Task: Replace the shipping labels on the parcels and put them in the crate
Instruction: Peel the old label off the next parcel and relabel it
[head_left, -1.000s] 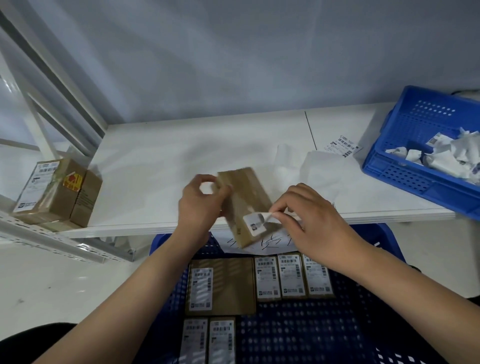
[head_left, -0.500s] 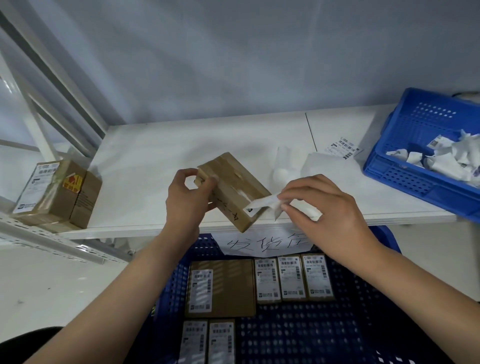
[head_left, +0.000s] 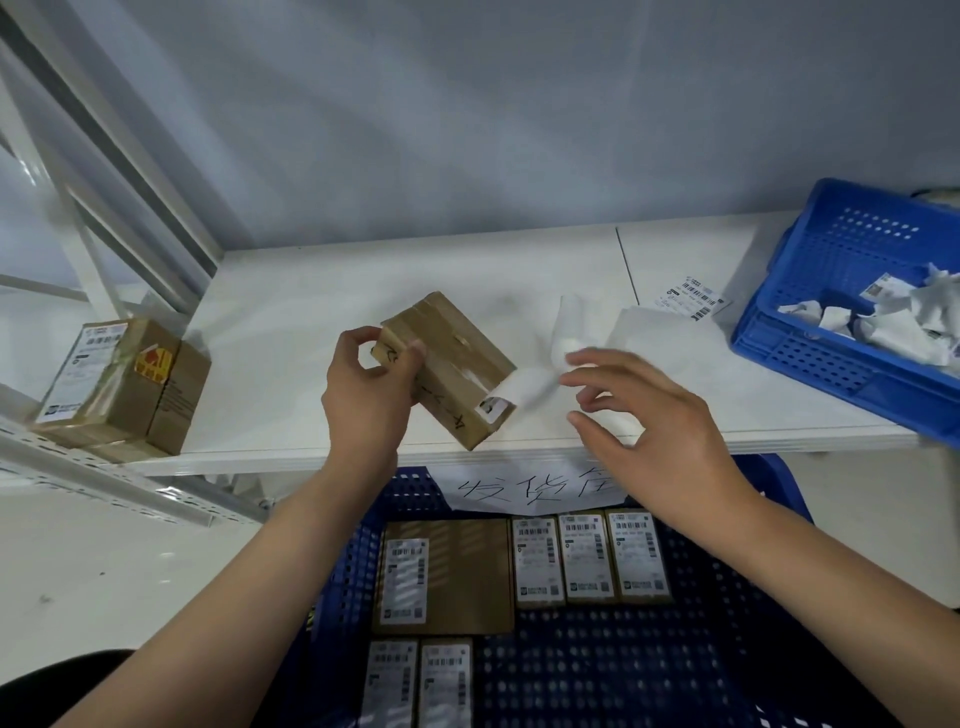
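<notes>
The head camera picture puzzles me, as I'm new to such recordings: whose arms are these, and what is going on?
There is no machine here. A person wears a camera on the head, looking down at their own bare hands. The left hand holds a brown parcel over a white table. An old label, half peeled, hangs off the parcel's corner. The right hand hovers beside it, fingers spread; its grip looks open. Below, a blue crate holds relabelled parcels. A second blue crate on the table holds crumpled labels.
</notes>
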